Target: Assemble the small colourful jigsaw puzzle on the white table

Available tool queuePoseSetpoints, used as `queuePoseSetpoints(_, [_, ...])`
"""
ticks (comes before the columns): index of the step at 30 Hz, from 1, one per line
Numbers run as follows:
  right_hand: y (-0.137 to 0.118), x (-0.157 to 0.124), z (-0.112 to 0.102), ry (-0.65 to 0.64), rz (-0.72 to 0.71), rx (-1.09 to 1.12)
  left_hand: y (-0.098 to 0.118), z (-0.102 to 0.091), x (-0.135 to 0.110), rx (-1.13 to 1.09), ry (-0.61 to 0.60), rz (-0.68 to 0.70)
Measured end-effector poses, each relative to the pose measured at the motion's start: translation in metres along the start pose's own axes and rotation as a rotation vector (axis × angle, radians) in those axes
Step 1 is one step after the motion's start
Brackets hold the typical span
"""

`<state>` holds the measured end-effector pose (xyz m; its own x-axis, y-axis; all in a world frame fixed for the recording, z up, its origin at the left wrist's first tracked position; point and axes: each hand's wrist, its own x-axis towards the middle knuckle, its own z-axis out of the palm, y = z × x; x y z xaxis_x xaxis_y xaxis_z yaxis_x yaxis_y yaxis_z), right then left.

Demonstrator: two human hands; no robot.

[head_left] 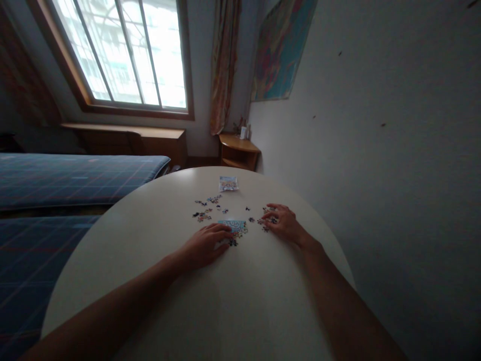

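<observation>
Puzzle pieces (260,221) sort best under my right hand (283,223), loosely spread toward the right edge of the tabletop (244,301), while my left hand (206,243), also spread, should lightly steady the joined section (236,225) between them.

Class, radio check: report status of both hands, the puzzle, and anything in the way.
Left hand open, covering part of puzzle. Right hand spread over loose pieces. Puzzle partly joined. Packet beyond, clear of both hands.
</observation>
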<state>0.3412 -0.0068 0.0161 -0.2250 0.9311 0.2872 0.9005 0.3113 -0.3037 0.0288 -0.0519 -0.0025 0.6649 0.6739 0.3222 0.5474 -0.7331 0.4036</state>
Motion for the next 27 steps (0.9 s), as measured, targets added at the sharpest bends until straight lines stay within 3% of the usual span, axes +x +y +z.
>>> queuePoseSetpoints(11, [-0.008,-0.002,0.005,-0.045,-0.033,0.047,0.002,-0.002,0.001,0.005,-0.01,-0.005])
queuePoseSetpoints(18, [-0.028,-0.007,-0.004,-0.184,-0.186,0.108,0.001,0.0,0.0,-0.006,0.016,0.001])
queuePoseSetpoints(27, [-0.042,-0.009,-0.007,-0.254,-0.274,0.156,0.001,-0.001,-0.001,0.001,-0.001,-0.008])
